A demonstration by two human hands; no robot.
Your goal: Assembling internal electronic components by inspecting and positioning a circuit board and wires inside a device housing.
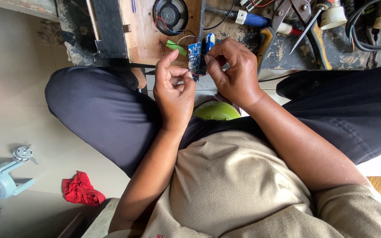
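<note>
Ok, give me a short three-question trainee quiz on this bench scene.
1. True or false: both hands touch the small blue circuit board.
2. What lies on the floor nearest the red cloth? A) a pale blue fan motor housing B) a hammer C) a bucket
3. Fill in: the round black part on the wooden panel, above the hands, is a ____.

Key:
1. True: the left hand pinches its lower edge and the right hand grips its side.
2. A, the fan motor housing.
3. Speaker.
</note>
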